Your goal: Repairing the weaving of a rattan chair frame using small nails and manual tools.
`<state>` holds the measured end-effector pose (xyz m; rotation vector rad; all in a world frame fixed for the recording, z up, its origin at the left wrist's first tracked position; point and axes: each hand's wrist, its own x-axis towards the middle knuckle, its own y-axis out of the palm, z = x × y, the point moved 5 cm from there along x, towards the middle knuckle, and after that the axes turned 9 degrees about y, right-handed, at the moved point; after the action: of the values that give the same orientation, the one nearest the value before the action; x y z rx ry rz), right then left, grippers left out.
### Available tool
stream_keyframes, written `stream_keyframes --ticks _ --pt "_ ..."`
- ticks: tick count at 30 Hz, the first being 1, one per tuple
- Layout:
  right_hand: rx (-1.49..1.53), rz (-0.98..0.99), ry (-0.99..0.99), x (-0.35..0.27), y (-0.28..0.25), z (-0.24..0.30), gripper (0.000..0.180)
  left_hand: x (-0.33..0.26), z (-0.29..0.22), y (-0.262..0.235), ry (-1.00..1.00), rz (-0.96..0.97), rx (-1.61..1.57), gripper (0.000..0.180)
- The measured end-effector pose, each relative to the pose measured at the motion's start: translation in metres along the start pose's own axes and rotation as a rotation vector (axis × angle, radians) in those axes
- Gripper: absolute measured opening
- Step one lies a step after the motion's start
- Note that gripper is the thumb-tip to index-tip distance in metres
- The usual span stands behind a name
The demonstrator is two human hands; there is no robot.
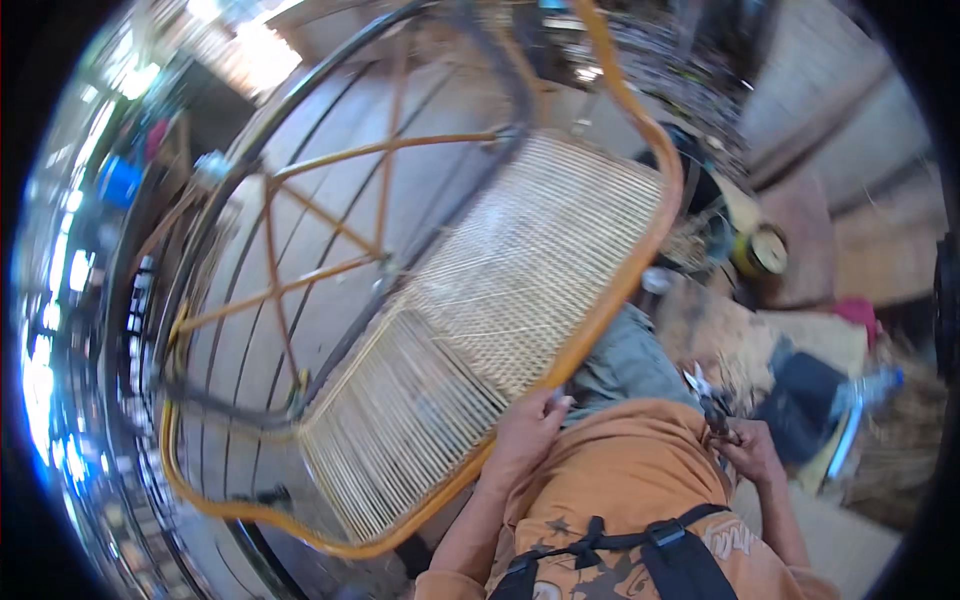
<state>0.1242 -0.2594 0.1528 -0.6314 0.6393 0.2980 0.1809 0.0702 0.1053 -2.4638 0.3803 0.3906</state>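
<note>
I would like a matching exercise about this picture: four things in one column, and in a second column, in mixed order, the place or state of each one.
Things:
1. left hand
2. right hand
3. pale woven cane seat panel
4. round yellow tin

Places or states:
A. stretched inside the orange metal chair frame
B. on the floor, far right of the frame
C. fingers on the orange frame's edge
D. closed on a small dark tool, beside the orange shirt

Pairs: 1-C, 2-D, 3-A, 4-B
</note>
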Motion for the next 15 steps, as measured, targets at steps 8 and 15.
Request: stream_keyframes --ticks 8,15 --pt "0.244 0.259 0.01 0.1 0.075 0.061 0.023 0.026 0.123 -0.134 -0.228 -0.659 -0.182 0.029" --pt "0.301 0.515 0.01 0.213 0.096 0.228 0.052 0.094 0.206 -0.212 -0.309 -0.881 -0.133 0.029"
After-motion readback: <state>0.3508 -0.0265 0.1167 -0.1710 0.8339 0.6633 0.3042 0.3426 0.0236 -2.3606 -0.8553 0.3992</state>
